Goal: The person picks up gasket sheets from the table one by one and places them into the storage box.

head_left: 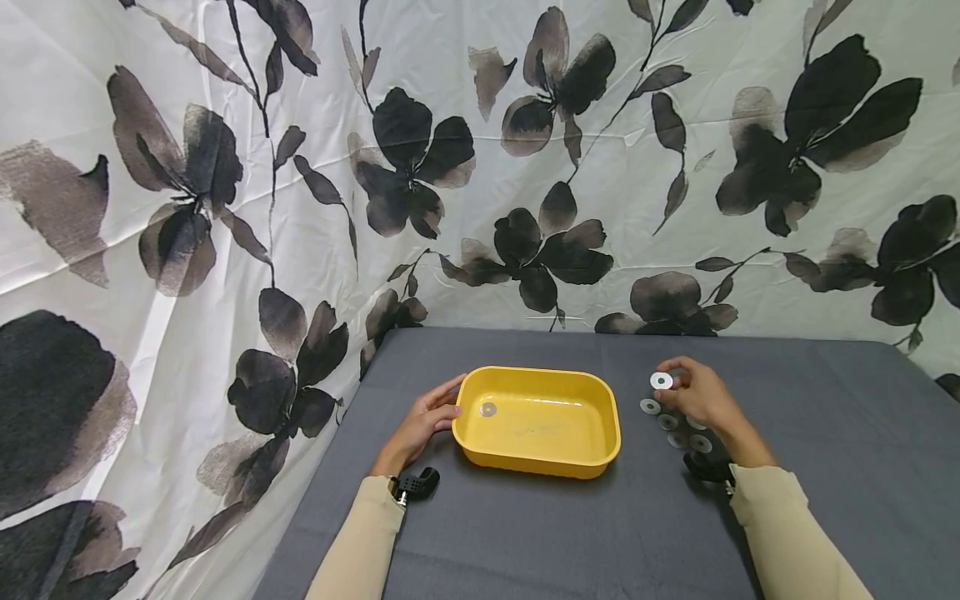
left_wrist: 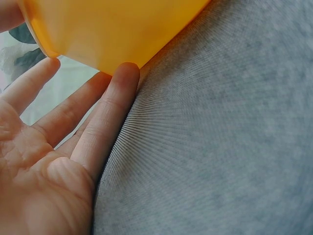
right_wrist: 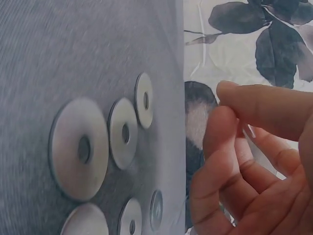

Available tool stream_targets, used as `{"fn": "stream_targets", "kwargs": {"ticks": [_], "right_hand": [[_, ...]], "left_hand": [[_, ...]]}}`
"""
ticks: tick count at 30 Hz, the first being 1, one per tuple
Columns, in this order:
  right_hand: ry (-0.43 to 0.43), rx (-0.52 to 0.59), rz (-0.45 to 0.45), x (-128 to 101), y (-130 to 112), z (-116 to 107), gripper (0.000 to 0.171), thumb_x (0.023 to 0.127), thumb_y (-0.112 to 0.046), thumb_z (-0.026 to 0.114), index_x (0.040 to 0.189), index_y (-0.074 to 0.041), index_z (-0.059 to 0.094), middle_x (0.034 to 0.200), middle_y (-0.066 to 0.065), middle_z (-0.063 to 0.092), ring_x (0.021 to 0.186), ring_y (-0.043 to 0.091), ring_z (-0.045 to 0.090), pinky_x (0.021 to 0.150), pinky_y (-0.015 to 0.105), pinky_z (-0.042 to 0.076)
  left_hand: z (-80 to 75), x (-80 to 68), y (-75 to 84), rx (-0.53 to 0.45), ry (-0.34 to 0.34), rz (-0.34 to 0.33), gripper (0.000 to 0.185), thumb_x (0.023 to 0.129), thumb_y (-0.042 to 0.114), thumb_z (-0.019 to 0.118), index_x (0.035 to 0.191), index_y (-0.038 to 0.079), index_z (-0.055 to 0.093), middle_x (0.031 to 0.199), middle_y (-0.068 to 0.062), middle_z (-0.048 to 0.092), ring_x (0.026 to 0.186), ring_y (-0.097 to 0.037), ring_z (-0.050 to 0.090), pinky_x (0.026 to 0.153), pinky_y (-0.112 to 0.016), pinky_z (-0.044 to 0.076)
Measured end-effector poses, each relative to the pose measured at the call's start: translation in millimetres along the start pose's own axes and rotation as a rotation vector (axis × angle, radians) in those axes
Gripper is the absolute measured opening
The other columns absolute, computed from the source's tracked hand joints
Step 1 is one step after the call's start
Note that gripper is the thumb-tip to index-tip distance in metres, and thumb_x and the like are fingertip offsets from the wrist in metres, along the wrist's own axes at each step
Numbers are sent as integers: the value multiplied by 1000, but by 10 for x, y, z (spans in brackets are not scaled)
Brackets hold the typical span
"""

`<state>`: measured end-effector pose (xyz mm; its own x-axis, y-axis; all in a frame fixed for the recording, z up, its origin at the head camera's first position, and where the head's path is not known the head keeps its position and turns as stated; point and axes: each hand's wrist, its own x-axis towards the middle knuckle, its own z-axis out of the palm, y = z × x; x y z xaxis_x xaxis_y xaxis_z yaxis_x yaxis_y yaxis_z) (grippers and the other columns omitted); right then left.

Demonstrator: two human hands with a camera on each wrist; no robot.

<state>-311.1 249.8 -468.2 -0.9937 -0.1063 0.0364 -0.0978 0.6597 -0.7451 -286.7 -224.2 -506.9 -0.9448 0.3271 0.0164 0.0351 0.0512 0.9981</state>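
Observation:
A yellow plastic bin (head_left: 536,462) sits on the table, with one flat metal washer (head_left: 488,409) lying inside near its left end. My left hand (head_left: 426,423) rests against the bin's left end, its fairly straight fingers (left_wrist: 105,115) touching the outer wall. Right of the bin, my right hand (head_left: 703,398) pinches a washer (head_left: 661,381) between thumb and fingers, raised over the cloth. In the right wrist view the fingers hide most of that washer. Below this hand several more washers (right_wrist: 79,149) lie flat in loose rows on the cloth, partly covered by the hand in the head view.
A grey cloth (head_left: 547,542) covers the table. Behind and to the left hangs a white curtain (head_left: 450,275) with dark flowers. A black strap device (head_left: 418,483) is on the left wrist, and another (head_left: 705,468) on the right.

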Motion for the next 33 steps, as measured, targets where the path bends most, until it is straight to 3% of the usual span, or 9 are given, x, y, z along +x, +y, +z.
{"fn": "stream_targets", "kwargs": {"ticks": [8,15,23,33], "right_hand": [[81,1,-8,8,-118,27,48,91,-15,75,131,4,57,94,14,68,74,17,60,60,28,49],[150,-37,-52,14,-170,84,46,88,-18,77,126,3,62,99,15,63,82,23,56,62,27,49],[155,-53,-45,22,-191,127,44,90,-23,77,125,-1,64,83,6,46,69,18,47,57,27,38],[173,-43,-75,34,-258,167,42,91,-22,76,124,0,66,86,7,54,71,18,50,56,24,41]], "left_hand": [[10,-1,-5,7,15,-9,59,99,14,61,156,24,46,155,-16,51,132,-34,60,93,-34,59],[23,2,0,12,15,-7,60,99,15,61,156,23,45,155,-17,50,132,-34,60,95,-36,59],[15,12,-10,10,14,-5,61,98,17,63,156,24,46,156,-15,50,131,-30,61,94,-34,59],[30,15,2,0,22,-7,60,98,16,63,155,23,46,155,-16,51,131,-33,60,93,-35,60]]}}
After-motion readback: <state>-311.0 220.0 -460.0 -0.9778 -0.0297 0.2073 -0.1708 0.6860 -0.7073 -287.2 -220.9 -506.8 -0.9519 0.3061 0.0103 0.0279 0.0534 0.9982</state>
